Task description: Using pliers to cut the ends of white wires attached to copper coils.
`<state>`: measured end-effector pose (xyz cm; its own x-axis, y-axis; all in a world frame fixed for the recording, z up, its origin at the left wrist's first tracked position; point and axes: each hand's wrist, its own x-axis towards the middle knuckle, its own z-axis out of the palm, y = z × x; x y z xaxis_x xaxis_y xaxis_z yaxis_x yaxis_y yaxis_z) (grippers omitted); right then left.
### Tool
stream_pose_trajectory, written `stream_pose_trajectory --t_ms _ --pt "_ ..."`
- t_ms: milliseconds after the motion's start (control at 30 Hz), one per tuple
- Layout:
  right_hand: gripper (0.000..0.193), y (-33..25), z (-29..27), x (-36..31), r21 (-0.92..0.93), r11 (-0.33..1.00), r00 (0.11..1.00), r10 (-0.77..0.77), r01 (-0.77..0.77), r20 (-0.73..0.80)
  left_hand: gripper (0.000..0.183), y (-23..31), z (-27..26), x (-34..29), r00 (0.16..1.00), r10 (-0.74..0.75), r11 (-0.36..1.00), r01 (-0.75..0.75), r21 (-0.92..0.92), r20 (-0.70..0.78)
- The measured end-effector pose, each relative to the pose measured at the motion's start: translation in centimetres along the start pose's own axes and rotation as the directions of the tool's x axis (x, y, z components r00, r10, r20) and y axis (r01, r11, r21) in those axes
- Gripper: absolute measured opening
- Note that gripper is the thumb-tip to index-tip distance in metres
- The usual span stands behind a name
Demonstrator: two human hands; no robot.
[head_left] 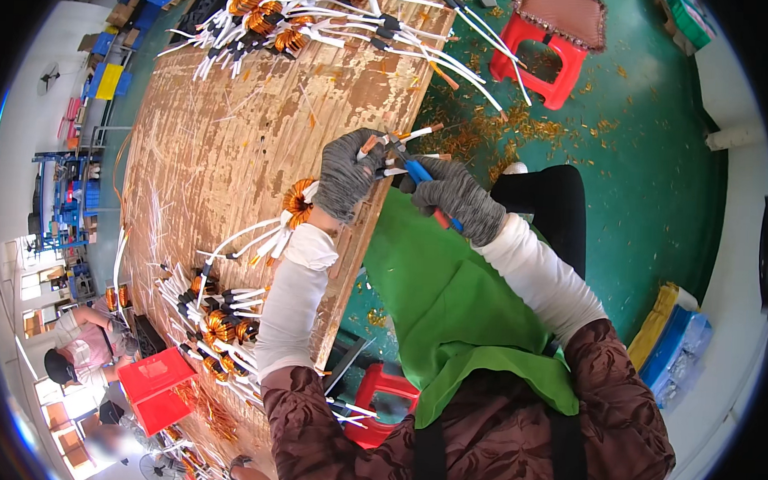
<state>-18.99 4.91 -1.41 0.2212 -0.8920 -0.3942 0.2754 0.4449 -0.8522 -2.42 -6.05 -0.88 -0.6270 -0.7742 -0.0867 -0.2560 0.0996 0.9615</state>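
Observation:
Over the table's right edge, my left hand [345, 178], in a grey glove, is closed around white-sleeved wires [420, 134] with bare copper ends. My right hand [463, 200], gloved likewise, grips pliers [418, 171] with blue and red handles. The jaws of the pliers are at the wires, just beside my left fingers; whether they bite on one I cannot tell. Close to my left wrist sits a copper-wound ring coil [299, 201] with white leads, partly hidden by the wrist. Below the hands hangs a green apron [458, 302] over my lap.
Copper coils with white leads are heaped on the worn wooden table [209, 149], at its far end [265, 20] and near left [220, 326]. A red bin [155, 390] stands beyond. One red stool [542, 64] is far right, another [386, 388] under the table. Copper scraps [523, 136] litter the floor.

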Motion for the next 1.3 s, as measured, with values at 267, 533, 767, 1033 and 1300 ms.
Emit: stream_pose_trajectory --t_ms 267,533,767,1033,1300 --pt "0.078 -0.4 -2.9 1.9 -0.960 -0.041 0.670 -0.708 0.276 0.222 0.024 1.7 -2.6 0.7 0.965 -0.156 0.967 0.193 -0.164 0.212" --pt "0.063 1.4 -2.2 2.2 -0.927 0.229 0.709 -0.703 0.296 0.052 0.020 1.4 -0.8 0.3 0.985 -0.100 0.970 0.128 -0.205 0.143" --pt "0.050 1.4 -1.3 -1.5 -0.025 0.999 0.999 -0.042 0.043 0.005 0.026 1.2 1.3 -0.5 0.999 0.041 0.965 -0.049 0.256 0.036" --pt "0.032 2.0 -1.0 -3.1 0.320 0.891 0.885 -0.162 0.321 -0.437 0.019 0.5 2.2 -0.5 0.995 0.101 0.884 -0.099 0.456 0.020" --pt "0.045 4.8 -5.4 -4.5 0.199 0.973 0.973 -0.071 0.117 -0.221 0.027 1.6 0.3 0.7 0.857 0.516 0.448 -0.287 0.847 0.017"
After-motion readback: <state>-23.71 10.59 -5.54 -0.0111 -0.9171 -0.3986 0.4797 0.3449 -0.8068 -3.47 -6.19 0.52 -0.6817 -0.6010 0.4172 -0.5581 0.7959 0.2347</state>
